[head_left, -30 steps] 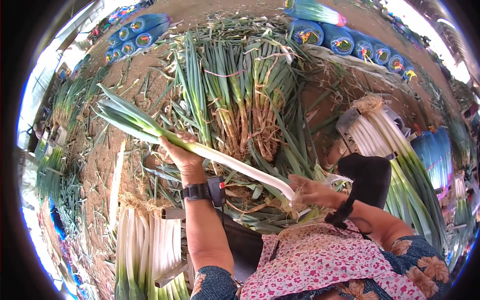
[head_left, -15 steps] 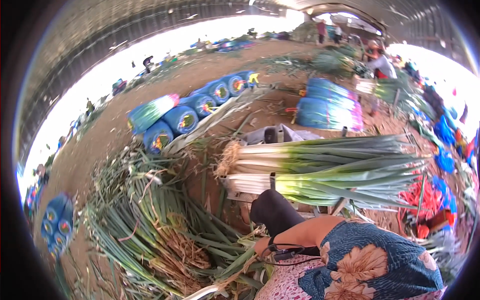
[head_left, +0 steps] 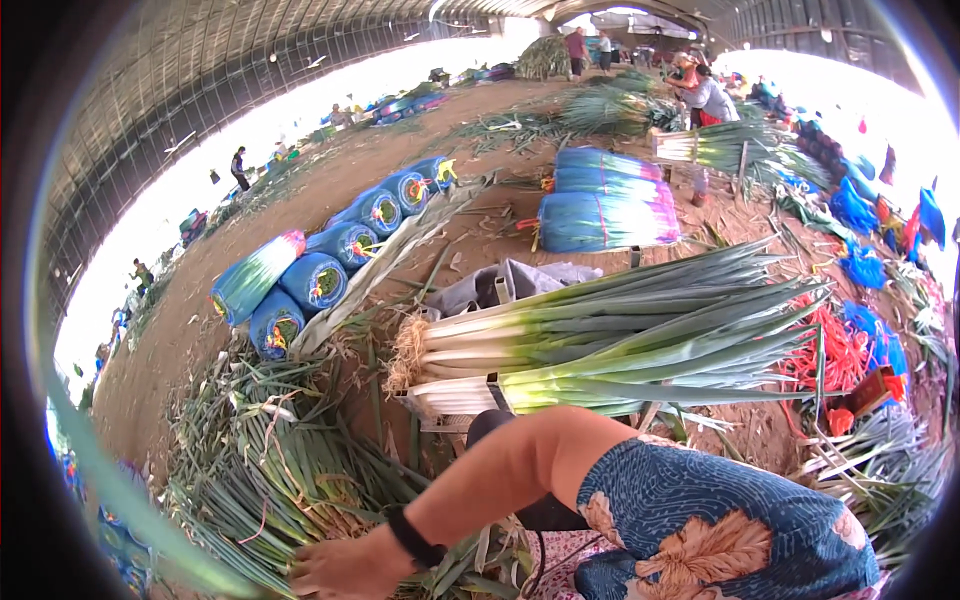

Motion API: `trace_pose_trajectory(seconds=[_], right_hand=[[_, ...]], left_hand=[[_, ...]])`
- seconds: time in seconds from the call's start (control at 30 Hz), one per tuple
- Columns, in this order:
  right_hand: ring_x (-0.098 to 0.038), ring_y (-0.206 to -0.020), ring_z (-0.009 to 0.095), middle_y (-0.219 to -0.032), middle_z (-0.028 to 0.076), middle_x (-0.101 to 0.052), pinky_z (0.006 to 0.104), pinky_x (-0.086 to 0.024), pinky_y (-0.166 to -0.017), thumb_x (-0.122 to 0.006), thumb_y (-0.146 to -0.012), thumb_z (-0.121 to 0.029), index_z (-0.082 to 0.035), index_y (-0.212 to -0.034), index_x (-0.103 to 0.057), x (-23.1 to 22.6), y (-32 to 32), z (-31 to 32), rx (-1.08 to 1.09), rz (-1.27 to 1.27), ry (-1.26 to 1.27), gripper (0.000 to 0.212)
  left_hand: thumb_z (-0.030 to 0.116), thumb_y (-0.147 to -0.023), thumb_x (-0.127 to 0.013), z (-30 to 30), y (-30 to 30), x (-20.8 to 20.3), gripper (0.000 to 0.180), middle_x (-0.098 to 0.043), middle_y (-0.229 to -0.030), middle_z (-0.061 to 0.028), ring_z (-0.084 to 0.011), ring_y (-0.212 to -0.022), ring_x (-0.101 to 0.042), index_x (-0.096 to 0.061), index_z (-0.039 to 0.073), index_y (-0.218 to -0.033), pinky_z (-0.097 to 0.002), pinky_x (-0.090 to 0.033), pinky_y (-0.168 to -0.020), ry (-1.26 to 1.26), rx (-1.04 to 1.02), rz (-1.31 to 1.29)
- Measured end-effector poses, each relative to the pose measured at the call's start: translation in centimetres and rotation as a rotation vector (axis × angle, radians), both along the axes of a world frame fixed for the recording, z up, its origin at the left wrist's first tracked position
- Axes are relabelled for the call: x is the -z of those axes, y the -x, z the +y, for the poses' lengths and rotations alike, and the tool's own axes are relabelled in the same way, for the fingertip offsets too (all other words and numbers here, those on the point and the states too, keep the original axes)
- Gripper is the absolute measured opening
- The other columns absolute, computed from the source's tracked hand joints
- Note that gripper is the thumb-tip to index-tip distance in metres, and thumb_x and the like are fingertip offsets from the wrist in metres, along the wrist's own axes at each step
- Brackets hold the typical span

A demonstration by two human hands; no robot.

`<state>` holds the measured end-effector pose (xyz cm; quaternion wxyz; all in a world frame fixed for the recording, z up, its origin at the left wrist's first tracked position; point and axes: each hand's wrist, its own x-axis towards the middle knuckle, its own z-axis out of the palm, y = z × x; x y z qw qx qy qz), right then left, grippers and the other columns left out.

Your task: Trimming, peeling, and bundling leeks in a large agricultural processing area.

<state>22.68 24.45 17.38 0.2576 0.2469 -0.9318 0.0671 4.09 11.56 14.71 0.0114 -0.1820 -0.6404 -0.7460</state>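
Note:
My right hand (head_left: 345,568) reaches down and across to the lower left, a black band on its wrist. Its fingers lie outstretched over a heap of leeks (head_left: 270,470) with long green leaves and dry roots; the lower edge cuts off part of the hand. A blurred green leaf (head_left: 130,500) slants close by on the left, and its lower end passes beside the fingers. My left hand is out of view. Ahead of my arm, trimmed leeks with white stems (head_left: 590,330) lie on a low metal frame (head_left: 495,392), roots to the left.
Blue-wrapped leek bundles (head_left: 345,245) lie in a row at left, and more bundles (head_left: 610,210) sit beyond the frame. Red ties (head_left: 835,350) and blue bags (head_left: 865,265) lie at right. Another person (head_left: 712,98) bends over leeks farther back.
My right hand has moved down and left, from beside my knee to the leek heap. The view has shifted, and a blurred leaf has come in at the left.

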Motion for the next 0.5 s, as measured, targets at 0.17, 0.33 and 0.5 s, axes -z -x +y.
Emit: trace_pose_trajectory(seconds=[0.17,0.33,0.5], right_hand=[[-0.054,-0.092,0.024,-0.083,0.009,-0.062,0.0484,-0.034,-0.084,-0.059,-0.072,-0.032,-0.010,-0.101,-0.061,-1.1,-0.9,5.0,0.366,0.115,-0.595,0.037],[-0.057,-0.088,0.023,-0.092,0.005,-0.058,0.0426,-0.035,-0.084,-0.074,-0.060,-0.034,-0.017,-0.136,-0.031,-0.4,-11.0,11.0,0.510,-0.465,-0.353,0.089],[-0.059,-0.085,0.025,-0.089,0.008,-0.058,0.0396,-0.044,-0.074,-0.072,-0.063,-0.026,-0.015,-0.136,-0.030,1.7,-17.0,11.3,0.667,-0.411,-0.276,0.084]], left_hand=[[0.027,-0.088,-0.049,9.5,-9.4,3.0,0.034,-0.061,-0.091,-0.0112,-0.0188,-0.083,-0.059,-0.056,0.000,-0.108,-0.0340,-0.051,-0.063,0.270,0.518,-0.144],[0.019,-0.087,-0.055,13.2,-14.3,5.0,0.024,-0.059,-0.077,-0.0077,-0.0094,-0.062,-0.055,-0.060,-0.004,-0.091,-0.0271,-0.046,-0.048,0.538,0.995,0.074],[0.010,-0.085,-0.058,16.2,-17.7,5.5,0.011,-0.060,-0.076,-0.0067,-0.0108,-0.061,-0.056,-0.061,0.001,-0.091,-0.0288,-0.045,-0.055,0.565,1.205,0.219]])
